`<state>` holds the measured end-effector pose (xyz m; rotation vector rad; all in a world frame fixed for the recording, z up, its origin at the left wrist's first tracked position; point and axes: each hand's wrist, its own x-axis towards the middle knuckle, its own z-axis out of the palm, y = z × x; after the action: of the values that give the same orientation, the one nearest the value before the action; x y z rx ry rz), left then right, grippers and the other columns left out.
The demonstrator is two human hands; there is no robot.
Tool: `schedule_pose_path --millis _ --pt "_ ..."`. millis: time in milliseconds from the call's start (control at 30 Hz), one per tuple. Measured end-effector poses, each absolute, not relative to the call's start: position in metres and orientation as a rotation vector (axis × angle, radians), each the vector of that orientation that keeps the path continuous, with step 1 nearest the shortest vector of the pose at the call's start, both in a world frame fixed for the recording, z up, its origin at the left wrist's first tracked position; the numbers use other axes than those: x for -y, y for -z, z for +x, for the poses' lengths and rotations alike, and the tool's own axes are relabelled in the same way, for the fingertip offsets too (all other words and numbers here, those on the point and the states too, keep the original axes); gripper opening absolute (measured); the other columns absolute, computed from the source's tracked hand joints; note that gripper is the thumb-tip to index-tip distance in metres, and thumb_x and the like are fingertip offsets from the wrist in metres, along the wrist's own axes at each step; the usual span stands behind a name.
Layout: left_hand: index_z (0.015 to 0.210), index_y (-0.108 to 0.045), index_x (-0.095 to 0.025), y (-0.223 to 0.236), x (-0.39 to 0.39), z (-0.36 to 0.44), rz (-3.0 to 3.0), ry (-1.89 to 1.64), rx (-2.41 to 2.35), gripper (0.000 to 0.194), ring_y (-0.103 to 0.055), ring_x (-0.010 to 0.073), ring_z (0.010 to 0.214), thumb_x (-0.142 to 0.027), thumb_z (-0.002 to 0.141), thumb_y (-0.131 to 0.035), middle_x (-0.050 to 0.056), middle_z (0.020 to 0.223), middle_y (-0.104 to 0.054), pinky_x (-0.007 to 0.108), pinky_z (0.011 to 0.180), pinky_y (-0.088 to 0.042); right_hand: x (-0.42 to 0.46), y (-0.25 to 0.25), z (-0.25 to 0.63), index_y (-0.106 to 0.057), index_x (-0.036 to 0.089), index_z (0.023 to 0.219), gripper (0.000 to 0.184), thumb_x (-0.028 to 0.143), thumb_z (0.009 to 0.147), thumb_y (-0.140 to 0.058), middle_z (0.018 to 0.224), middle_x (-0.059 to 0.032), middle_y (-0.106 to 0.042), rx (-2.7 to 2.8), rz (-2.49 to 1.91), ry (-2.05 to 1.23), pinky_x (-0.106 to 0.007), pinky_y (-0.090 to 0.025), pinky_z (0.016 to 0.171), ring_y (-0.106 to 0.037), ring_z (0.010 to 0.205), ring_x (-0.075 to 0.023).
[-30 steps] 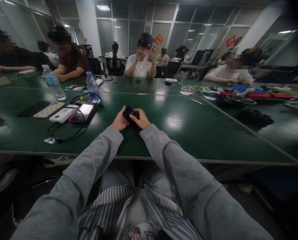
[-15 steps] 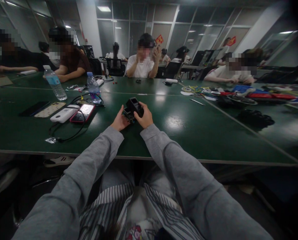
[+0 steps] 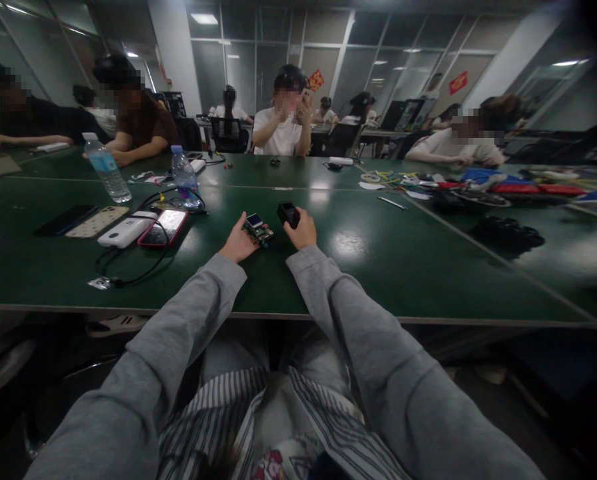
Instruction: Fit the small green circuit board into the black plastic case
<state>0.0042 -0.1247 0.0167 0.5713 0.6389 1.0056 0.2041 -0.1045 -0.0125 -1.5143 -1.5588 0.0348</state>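
Observation:
My left hand [image 3: 239, 241] grips a green circuit board [image 3: 261, 231] with a small screen on its upper left part. The board is tilted, its components facing up. To its right, my right hand [image 3: 302, 231] is closed on a black plastic case [image 3: 288, 213], which has a dark opening or window on its face. A narrow gap separates board and case. Both are held over the green table [image 3: 338, 280], close in front of me.
Left of my hands lie a red-edged phone [image 3: 163, 229], a white power bank [image 3: 127, 230] and looped black cables. Two water bottles [image 3: 107, 167] stand behind them. A pen [image 3: 392, 203] and a pile of cables and bags [image 3: 503, 187] are on the right. Several people sit around the table.
The black case has come up off the circuit board and moved right in my right hand, exposing the board. My left hand has kept the board in nearly the same place.

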Motion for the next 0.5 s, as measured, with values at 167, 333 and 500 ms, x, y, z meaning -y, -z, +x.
schedule_pose_path --millis 167,333,500 --pt "0.106 -0.063 -0.013 -0.0164 0.1248 0.0038 0.53 -0.996 -0.624 0.052 -0.069 0.0232 0.091 -0.061 0.088 -0.05 0.015 0.095 -0.071 0.037 0.087 -0.053 0.0983 0.0216 0.206 -0.052 0.011 0.129 0.055 0.028 0.077 -0.063 0.12 -0.0182 -0.062 1.638 -1.591 -0.043 -0.05 -0.045 0.099 -0.056 0.112 -0.0324" --pt "0.107 -0.063 -0.014 -0.0155 0.1243 0.0033 0.545 -0.996 -0.633 0.053 -0.068 0.0242 0.092 -0.061 0.088 -0.051 0.015 0.095 -0.071 0.037 0.086 -0.053 0.0986 0.0234 0.2048 -0.053 0.009 0.128 0.053 0.029 0.079 -0.061 0.121 -0.0209 -0.058 1.68 -1.653 0.025 -0.05 -0.044 0.099 -0.052 0.114 -0.0342" --pt "0.113 -0.061 -0.012 -0.014 0.1234 0.0031 0.554 -1.001 -0.635 0.057 -0.068 0.0258 0.094 -0.062 0.088 -0.049 0.017 0.097 -0.071 0.038 0.087 -0.053 0.102 0.0214 0.2031 -0.053 0.012 0.127 0.055 0.035 0.079 -0.066 0.12 -0.0199 -0.053 1.647 -1.663 0.039 -0.052 -0.041 0.1 -0.047 0.116 -0.0353"
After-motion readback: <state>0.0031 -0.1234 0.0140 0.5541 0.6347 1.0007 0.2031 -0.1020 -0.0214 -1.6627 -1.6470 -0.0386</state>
